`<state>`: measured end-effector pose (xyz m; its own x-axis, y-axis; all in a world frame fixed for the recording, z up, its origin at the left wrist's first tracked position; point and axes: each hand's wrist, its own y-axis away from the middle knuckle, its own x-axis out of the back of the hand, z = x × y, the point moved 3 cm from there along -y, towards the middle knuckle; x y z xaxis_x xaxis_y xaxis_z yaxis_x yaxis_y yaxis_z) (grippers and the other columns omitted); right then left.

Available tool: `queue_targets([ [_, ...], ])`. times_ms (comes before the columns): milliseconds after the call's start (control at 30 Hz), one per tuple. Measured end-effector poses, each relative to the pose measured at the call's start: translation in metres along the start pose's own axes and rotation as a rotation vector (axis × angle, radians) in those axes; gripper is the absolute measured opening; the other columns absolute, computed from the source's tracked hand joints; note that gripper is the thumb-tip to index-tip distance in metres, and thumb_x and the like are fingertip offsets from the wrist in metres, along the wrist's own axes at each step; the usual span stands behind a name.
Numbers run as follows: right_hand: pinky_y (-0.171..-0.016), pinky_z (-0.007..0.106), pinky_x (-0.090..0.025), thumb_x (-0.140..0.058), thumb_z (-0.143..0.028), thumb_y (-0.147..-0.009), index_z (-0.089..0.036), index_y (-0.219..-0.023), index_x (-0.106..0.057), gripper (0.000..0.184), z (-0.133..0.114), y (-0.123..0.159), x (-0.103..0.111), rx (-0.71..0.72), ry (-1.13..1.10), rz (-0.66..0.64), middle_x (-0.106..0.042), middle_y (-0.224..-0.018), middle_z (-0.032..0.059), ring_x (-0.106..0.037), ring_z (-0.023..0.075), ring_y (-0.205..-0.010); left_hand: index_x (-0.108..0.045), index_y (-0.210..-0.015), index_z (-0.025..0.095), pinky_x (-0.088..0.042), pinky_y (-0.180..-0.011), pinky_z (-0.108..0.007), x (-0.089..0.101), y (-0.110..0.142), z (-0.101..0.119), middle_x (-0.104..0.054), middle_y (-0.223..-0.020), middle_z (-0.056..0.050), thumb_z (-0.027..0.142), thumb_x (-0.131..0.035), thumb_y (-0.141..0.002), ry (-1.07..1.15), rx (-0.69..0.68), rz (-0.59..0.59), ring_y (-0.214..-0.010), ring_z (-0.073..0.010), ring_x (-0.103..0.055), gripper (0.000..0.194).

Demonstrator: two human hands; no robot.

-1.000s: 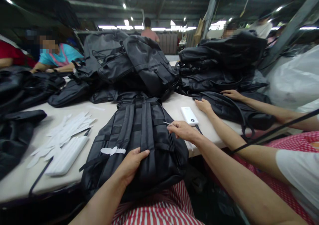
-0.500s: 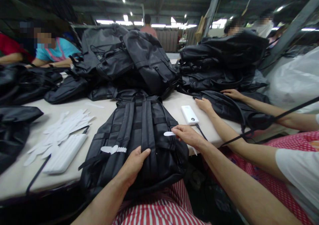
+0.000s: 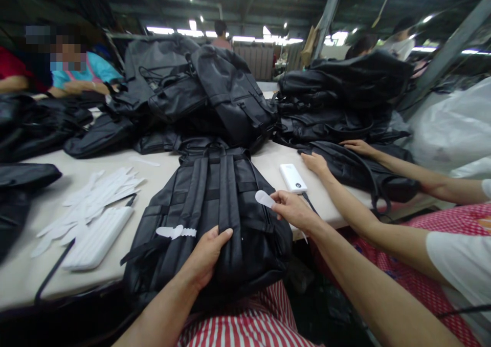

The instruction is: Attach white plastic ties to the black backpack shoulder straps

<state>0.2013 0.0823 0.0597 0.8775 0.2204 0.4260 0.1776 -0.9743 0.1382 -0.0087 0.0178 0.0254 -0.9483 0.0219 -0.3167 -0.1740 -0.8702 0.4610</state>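
Note:
A black backpack (image 3: 209, 203) lies strap side up, its lower end over my lap. My left hand (image 3: 209, 252) grips its lower right shoulder strap (image 3: 229, 198), thumb on top and fingers partly hidden. Around the left strap is a white strip with a notched tail (image 3: 176, 231). Between the thumb and fingers of my right hand (image 3: 293, 208) is a white strip with a rounded end (image 3: 264, 199), held above the backpack's right side. Its other end shows below my wrist.
A pile of similar white strips (image 3: 103, 198) lies left, beside a white power bank (image 3: 97, 239) with a cable. Another white power bank (image 3: 293, 178) sits right. Black backpacks (image 3: 233, 96) are heaped behind. At right, a co-worker's hands (image 3: 316, 164) rest on another black bag (image 3: 345, 165).
My right hand has tilted the white strip, raising its rounded end and turning its broad face toward me. My left hand stays on the strap.

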Motion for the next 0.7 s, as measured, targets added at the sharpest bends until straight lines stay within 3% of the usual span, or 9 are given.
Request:
queue_targets([
  [167, -0.071, 0.026, -0.044, -0.070, -0.030, -0.060, -0.015, -0.121, -0.047, 0.067, 0.009, 0.008, -0.006, 0.077, 0.220, -0.180, -0.064, -0.090, 0.0029, -0.059, 0.0162, -0.081, -0.058, -0.099, 0.011, -0.051, -0.057, -0.026, -0.003, 0.003, 0.002, -0.070, -0.073, -0.009, 0.024, -0.060, -0.076, 0.060, 0.028, 0.003, -0.059, -0.0167, -0.065, 0.026],
  [333, -0.069, 0.028, -0.042, -0.066, -0.033, -0.063, -0.021, -0.126, -0.046, 0.067, -0.006, 0.015, -0.013, 0.111, 0.619, -0.171, -0.066, -0.092, 0.0071, -0.061, 0.0226, -0.083, -0.058, -0.085, 0.012, -0.053, -0.056, -0.025, -0.001, 0.003, 0.007, -0.070, -0.072, -0.008, 0.024, -0.062, -0.075, 0.156, 0.060, -0.040, -0.061, -0.0169, -0.066, 0.016],
  [467, -0.068, 0.032, -0.042, -0.064, -0.034, -0.065, -0.020, -0.132, -0.040, 0.073, -0.019, 0.017, -0.021, 0.145, 0.815, -0.182, -0.066, -0.096, 0.0120, -0.061, 0.0283, -0.086, -0.056, -0.083, 0.013, -0.054, -0.060, -0.028, 0.001, 0.003, 0.011, -0.069, -0.072, -0.008, 0.026, -0.062, -0.075, 0.222, 0.083, -0.076, -0.065, -0.0200, -0.068, 0.017],
  [567, -0.071, 0.032, -0.042, -0.060, -0.026, -0.067, -0.020, -0.134, -0.037, 0.071, -0.021, 0.017, -0.026, 0.195, 0.805, -0.181, -0.066, -0.098, 0.0119, -0.061, 0.0270, -0.088, -0.054, -0.084, 0.014, -0.054, -0.057, -0.028, 0.002, 0.004, 0.011, -0.069, -0.070, -0.008, 0.026, -0.062, -0.075, 0.235, 0.104, -0.074, -0.064, -0.0211, -0.068, 0.017],
  [700, -0.074, 0.027, -0.043, -0.060, -0.025, -0.067, -0.020, -0.135, -0.035, 0.072, -0.014, 0.011, -0.027, 0.244, 0.584, -0.202, -0.066, -0.097, 0.0068, -0.061, 0.0207, -0.087, -0.053, -0.085, 0.013, -0.054, -0.057, -0.028, 0.003, 0.004, 0.010, -0.069, -0.068, -0.007, 0.025, -0.060, -0.077, 0.243, 0.111, -0.064, -0.062, -0.0210, -0.068, 0.016],
])
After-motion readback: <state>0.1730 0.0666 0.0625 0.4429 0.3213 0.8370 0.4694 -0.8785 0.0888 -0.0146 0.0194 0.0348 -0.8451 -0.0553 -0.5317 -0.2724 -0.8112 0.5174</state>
